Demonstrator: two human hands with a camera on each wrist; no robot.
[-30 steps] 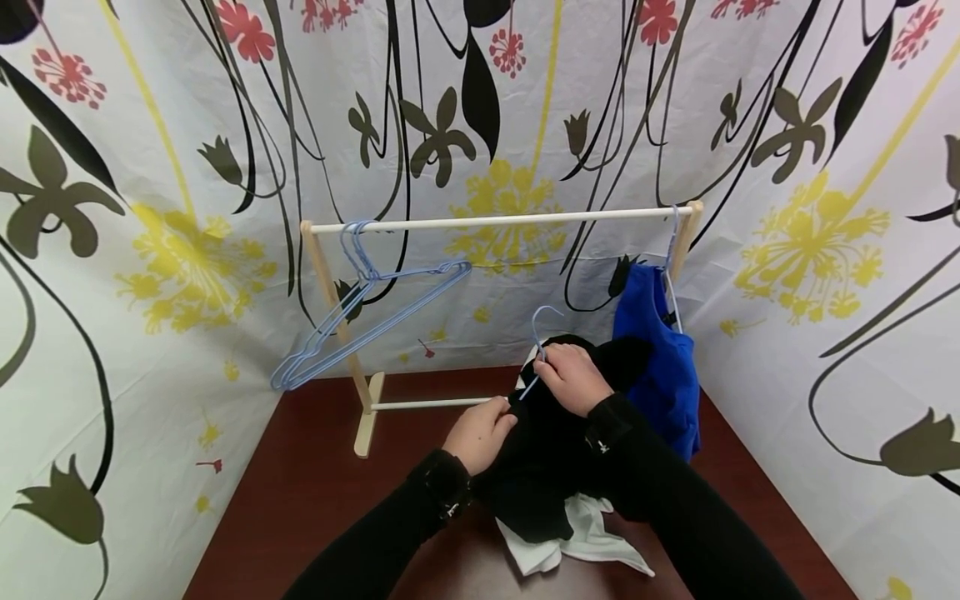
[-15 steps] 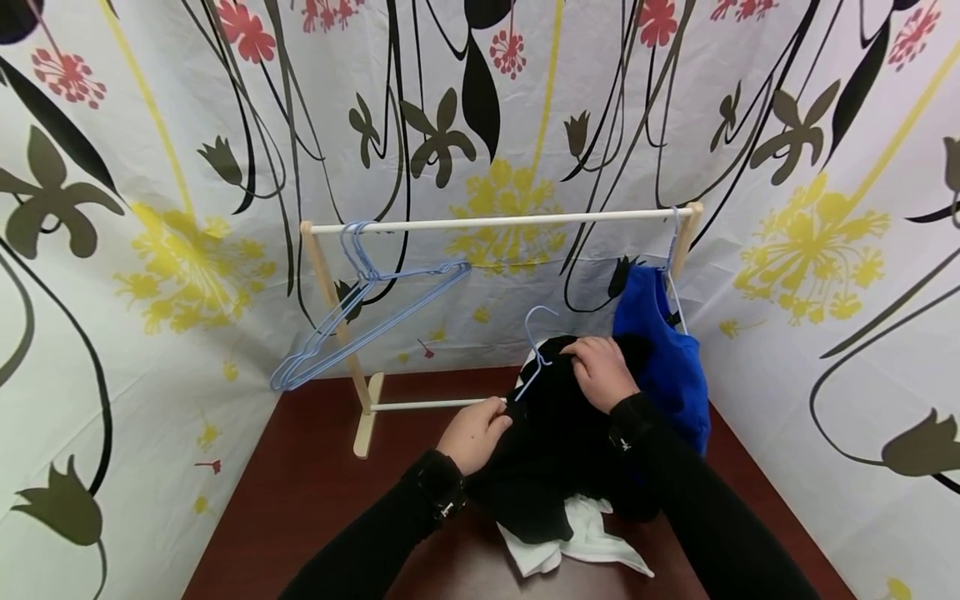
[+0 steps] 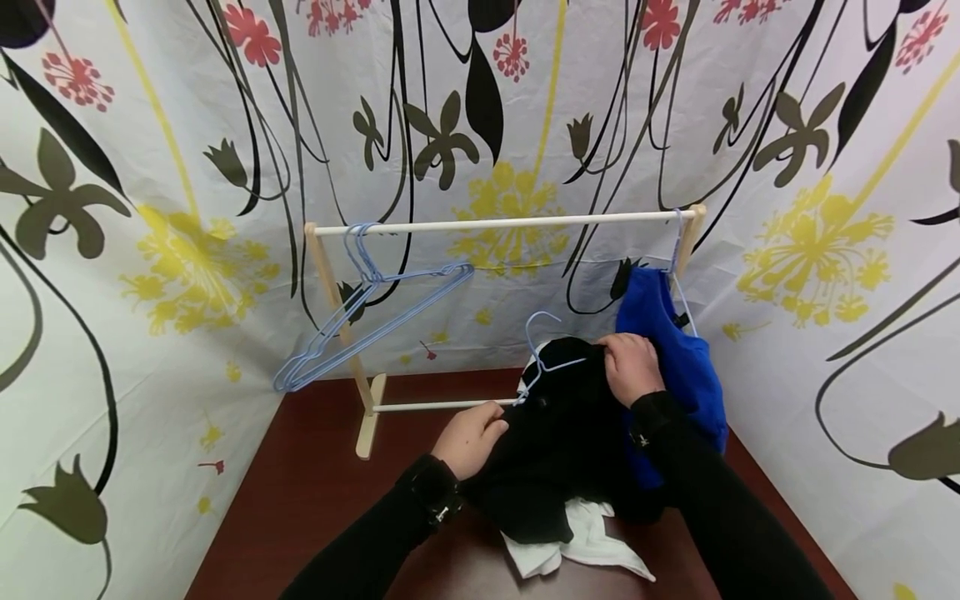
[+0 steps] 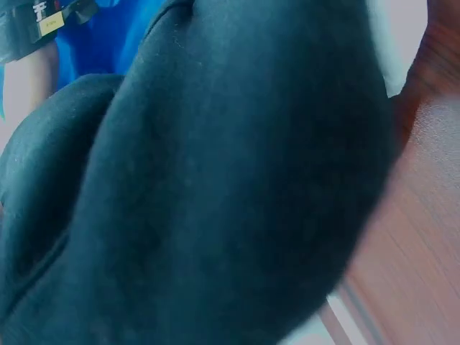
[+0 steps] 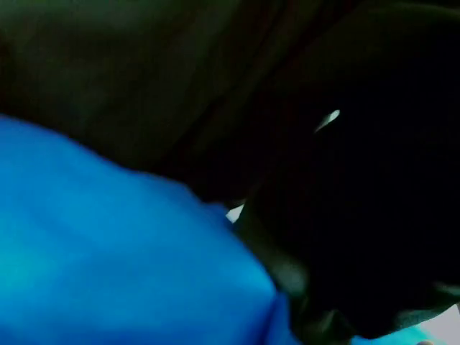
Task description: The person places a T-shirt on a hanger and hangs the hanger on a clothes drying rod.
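Note:
A black garment hangs bunched between my two hands, with a light blue wire hanger partly inside its neck opening. The hanger's hook stands up free of the cloth. My left hand pinches the garment's left shoulder beside one hanger arm. At the other shoulder, my right hand grips the black edge, close beside a blue sleeveless top. Black cloth fills most of the left wrist view. In the right wrist view, the blue top lies against dark fabric, and the fingers are hidden.
A wooden rack with a white top rail stands behind. Several empty blue hangers hang at its left end; the blue top hangs at the right. White cloth lies under the black garment on the dark red table. Patterned curtain surrounds everything.
My right hand has let go of the hanger and moved right, drawing the black garment's edge along the hanger arm, which now shows. The blue top has been nudged right. My left hand stays nearly put.

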